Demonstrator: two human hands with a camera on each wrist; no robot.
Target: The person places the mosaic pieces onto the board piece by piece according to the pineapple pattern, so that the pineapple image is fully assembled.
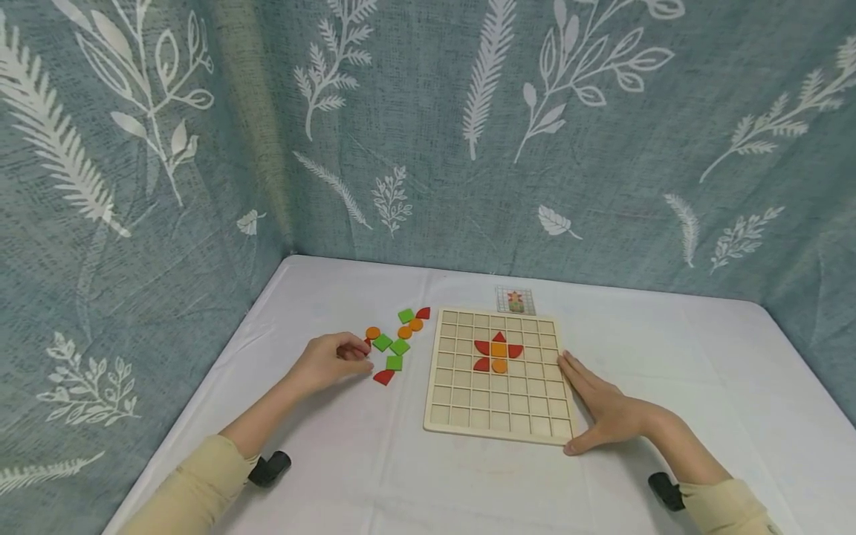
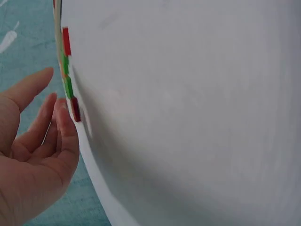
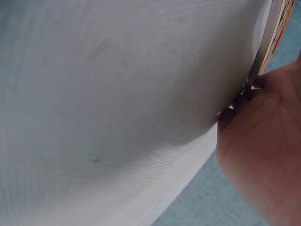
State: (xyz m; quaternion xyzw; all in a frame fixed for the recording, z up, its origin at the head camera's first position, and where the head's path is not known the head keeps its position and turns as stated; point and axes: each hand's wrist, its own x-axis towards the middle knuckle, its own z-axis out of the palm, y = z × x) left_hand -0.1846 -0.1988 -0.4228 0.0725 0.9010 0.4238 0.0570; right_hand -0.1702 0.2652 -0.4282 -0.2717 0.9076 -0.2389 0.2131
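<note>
My left hand [image 1: 332,360] hovers at the left side of a loose group of flat coloured pieces, thumb and fingers apart. A dark red piece [image 2: 75,109] sits right by its fingertips in the left wrist view, partly hidden by them in the head view. Nearby lie a green square [image 1: 383,342], an orange disc [image 1: 373,333] and a red quarter circle [image 1: 384,377]. My right hand [image 1: 605,405] rests against the right edge of a wooden grid board [image 1: 468,412], thumb at the near corner. On the board, several red pieces surround an orange square [image 1: 498,349], with an orange disc [image 1: 499,365] below it.
A small pattern card [image 1: 516,300] lies behind the board's far edge. More pieces, among them a green square [image 1: 406,316], are spread left of the board on the white tablecloth [image 1: 374,461]. A leaf-patterned blue curtain [image 1: 428,148] stands behind and at the left.
</note>
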